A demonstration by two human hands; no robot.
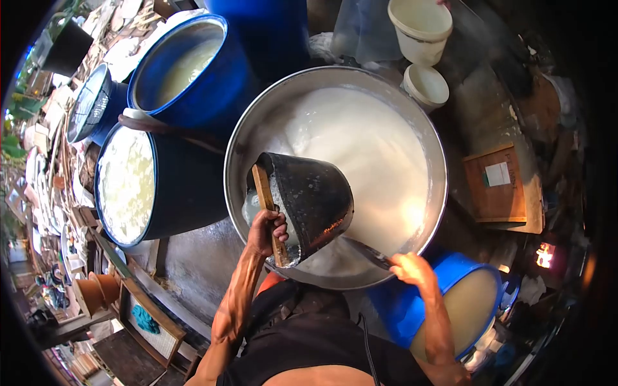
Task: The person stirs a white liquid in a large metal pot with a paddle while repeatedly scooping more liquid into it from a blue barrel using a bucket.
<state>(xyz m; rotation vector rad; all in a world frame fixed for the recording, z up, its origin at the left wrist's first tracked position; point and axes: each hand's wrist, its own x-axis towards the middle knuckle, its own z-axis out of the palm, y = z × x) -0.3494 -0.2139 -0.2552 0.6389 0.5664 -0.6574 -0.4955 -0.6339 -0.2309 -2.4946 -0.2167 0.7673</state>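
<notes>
My left hand [268, 233] is closed round a wooden bar [263, 186] fixed across the mouth of a black bucket [315, 199]. The bucket is tilted over the left part of a wide metal vat [441, 170] that holds milky white liquid [380, 161]. My right hand [412, 269] grips the handle of a paddle [367, 252] at the vat's near right rim. The far end of the paddle is hidden behind the bucket or in the liquid.
Left of the vat stand a dark barrel [187, 186] of white curds and a blue barrel [212, 83]. A blue barrel [418, 296] of pale liquid is near my right arm. White buckets [421, 29] stand beyond the vat; a wooden mould [494, 183] lies right.
</notes>
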